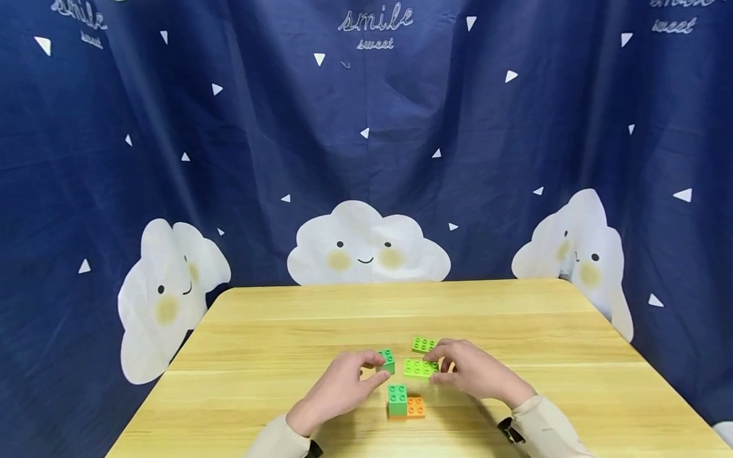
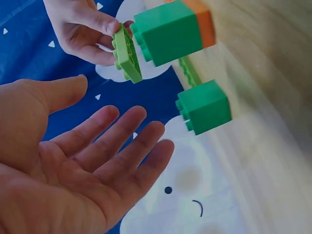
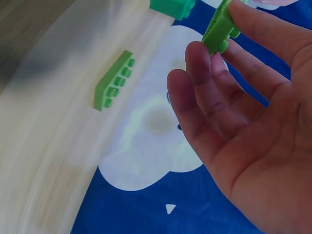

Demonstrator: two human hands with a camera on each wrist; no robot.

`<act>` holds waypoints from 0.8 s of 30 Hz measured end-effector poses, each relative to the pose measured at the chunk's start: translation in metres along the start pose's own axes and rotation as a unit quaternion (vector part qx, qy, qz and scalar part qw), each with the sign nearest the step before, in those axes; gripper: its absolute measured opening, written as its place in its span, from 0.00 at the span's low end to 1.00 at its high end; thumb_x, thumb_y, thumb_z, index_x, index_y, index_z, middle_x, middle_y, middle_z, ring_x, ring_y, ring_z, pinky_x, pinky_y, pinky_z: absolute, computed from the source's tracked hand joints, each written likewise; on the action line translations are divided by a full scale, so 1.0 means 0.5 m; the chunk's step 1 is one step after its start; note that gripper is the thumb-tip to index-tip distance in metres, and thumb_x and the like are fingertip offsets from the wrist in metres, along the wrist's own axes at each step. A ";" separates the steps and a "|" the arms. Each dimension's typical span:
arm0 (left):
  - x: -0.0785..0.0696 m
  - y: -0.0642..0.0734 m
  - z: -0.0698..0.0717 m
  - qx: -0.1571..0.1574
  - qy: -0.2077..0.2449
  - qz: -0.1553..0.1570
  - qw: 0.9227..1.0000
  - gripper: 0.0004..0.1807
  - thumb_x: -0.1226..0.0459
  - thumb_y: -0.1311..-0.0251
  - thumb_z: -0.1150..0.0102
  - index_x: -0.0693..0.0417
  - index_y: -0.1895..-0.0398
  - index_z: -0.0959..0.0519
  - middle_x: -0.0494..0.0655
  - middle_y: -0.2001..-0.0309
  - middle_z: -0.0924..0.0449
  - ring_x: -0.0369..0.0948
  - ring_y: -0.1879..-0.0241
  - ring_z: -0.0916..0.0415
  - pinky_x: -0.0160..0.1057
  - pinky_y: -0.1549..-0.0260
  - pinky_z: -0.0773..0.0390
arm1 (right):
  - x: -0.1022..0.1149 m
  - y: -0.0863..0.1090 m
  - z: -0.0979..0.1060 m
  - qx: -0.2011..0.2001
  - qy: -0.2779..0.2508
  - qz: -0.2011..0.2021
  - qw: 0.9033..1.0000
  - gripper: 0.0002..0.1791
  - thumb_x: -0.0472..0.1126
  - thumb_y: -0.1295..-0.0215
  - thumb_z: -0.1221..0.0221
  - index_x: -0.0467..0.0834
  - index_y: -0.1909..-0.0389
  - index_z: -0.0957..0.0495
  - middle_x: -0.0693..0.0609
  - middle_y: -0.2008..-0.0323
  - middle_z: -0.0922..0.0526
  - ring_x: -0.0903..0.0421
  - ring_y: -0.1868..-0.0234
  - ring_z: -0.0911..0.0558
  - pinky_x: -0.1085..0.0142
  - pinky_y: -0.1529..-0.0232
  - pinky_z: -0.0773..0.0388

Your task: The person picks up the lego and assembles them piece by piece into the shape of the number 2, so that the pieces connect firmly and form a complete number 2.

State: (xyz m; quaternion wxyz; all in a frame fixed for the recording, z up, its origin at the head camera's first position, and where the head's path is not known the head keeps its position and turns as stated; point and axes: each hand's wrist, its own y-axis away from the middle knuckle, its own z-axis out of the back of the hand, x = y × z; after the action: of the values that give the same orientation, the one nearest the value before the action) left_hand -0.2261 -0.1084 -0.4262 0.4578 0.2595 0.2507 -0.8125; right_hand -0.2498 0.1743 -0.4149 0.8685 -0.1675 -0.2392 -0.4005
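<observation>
My right hand (image 1: 476, 372) pinches a lime-green flat toy brick (image 1: 417, 368) by one end, between thumb and fingers. In the left wrist view that brick (image 2: 127, 57) is held up off the table. My left hand (image 2: 97, 168) has its fingers spread, with nothing in the palm. Just beyond its fingertips stands a green block (image 2: 208, 107) on the table. Nearer to me, another green block (image 1: 397, 399) sits on the left part of an orange brick (image 1: 416, 407), whose right studs show. A second lime-green flat brick (image 3: 113, 82) lies on the table by the right hand.
Everything lies on a pale wooden table (image 1: 273, 326) with rounded far corners. Behind it hangs a dark blue curtain (image 1: 249, 159) printed with white clouds and triangles. Black straps (image 1: 510, 431) circle both wrists over beige sleeves (image 1: 549, 428).
</observation>
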 end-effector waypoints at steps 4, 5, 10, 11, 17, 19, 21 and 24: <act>-0.008 -0.002 0.008 -0.001 -0.015 -0.001 1.000 0.20 0.51 0.29 0.38 0.55 0.43 0.16 0.47 0.45 0.14 0.45 0.48 0.17 0.49 0.45 0.19 | 0.011 0.004 0.003 -0.006 0.007 0.015 1.000 0.17 0.43 0.32 0.32 0.44 0.44 0.16 0.55 0.53 0.17 0.65 0.63 0.21 0.68 0.62 0.19; -0.010 -0.002 0.009 0.000 -0.016 -0.001 1.000 0.21 0.51 0.30 0.38 0.54 0.43 0.16 0.46 0.44 0.15 0.45 0.53 0.17 0.49 0.44 0.20 | 0.014 0.004 0.004 -0.008 0.010 0.019 1.000 0.17 0.43 0.32 0.32 0.44 0.44 0.16 0.55 0.53 0.17 0.66 0.63 0.21 0.67 0.62 0.19; -0.020 0.001 0.010 -0.007 -0.023 -0.009 1.000 0.24 0.48 0.33 0.35 0.53 0.42 0.17 0.45 0.43 0.15 0.44 0.51 0.17 0.51 0.41 0.21 | 0.030 0.006 0.006 -0.018 0.021 0.039 0.999 0.16 0.43 0.33 0.32 0.45 0.45 0.16 0.56 0.53 0.17 0.68 0.63 0.21 0.67 0.62 0.18; -0.021 0.002 0.010 -0.011 -0.026 -0.011 1.000 0.24 0.48 0.33 0.35 0.52 0.42 0.17 0.44 0.42 0.15 0.44 0.46 0.18 0.52 0.41 0.22 | 0.034 0.006 0.007 -0.020 0.024 0.044 0.999 0.16 0.42 0.33 0.32 0.45 0.46 0.16 0.56 0.54 0.17 0.68 0.63 0.21 0.68 0.63 0.18; -0.027 0.005 0.008 -0.021 -0.024 -0.015 0.999 0.22 0.48 0.34 0.34 0.48 0.42 0.16 0.41 0.41 0.16 0.45 0.38 0.22 0.54 0.38 0.24 | 0.053 0.007 0.006 -0.025 0.034 0.053 0.998 0.16 0.41 0.34 0.31 0.45 0.46 0.16 0.56 0.55 0.17 0.68 0.63 0.21 0.67 0.62 0.18; -0.028 0.006 0.009 -0.021 -0.019 -0.015 0.999 0.22 0.48 0.34 0.34 0.47 0.42 0.16 0.41 0.41 0.16 0.45 0.38 0.22 0.54 0.38 0.24 | 0.057 0.006 0.004 -0.022 0.035 0.054 0.998 0.17 0.42 0.33 0.31 0.45 0.45 0.16 0.55 0.53 0.16 0.69 0.63 0.21 0.67 0.62 0.17; -0.027 0.007 0.009 -0.018 -0.012 -0.014 1.000 0.21 0.48 0.34 0.34 0.46 0.42 0.16 0.41 0.41 0.16 0.44 0.38 0.22 0.54 0.39 0.23 | 0.060 0.006 0.002 -0.019 0.034 0.056 0.998 0.17 0.43 0.33 0.31 0.46 0.45 0.16 0.54 0.52 0.16 0.69 0.63 0.21 0.67 0.63 0.18; -0.027 0.008 0.008 -0.011 -0.003 -0.013 1.000 0.21 0.48 0.35 0.33 0.44 0.43 0.16 0.41 0.41 0.16 0.44 0.38 0.22 0.54 0.39 0.23 | 0.062 0.005 -0.002 -0.014 0.035 0.059 0.998 0.17 0.44 0.33 0.32 0.47 0.45 0.16 0.54 0.51 0.16 0.69 0.63 0.22 0.69 0.64 0.19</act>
State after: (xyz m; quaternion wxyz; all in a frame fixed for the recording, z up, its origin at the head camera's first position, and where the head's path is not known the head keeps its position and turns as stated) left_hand -0.2175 -0.1045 -0.4149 0.4506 0.2482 0.2620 -0.8165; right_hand -0.2300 0.1563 -0.3987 0.8960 -0.1794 -0.1924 -0.3577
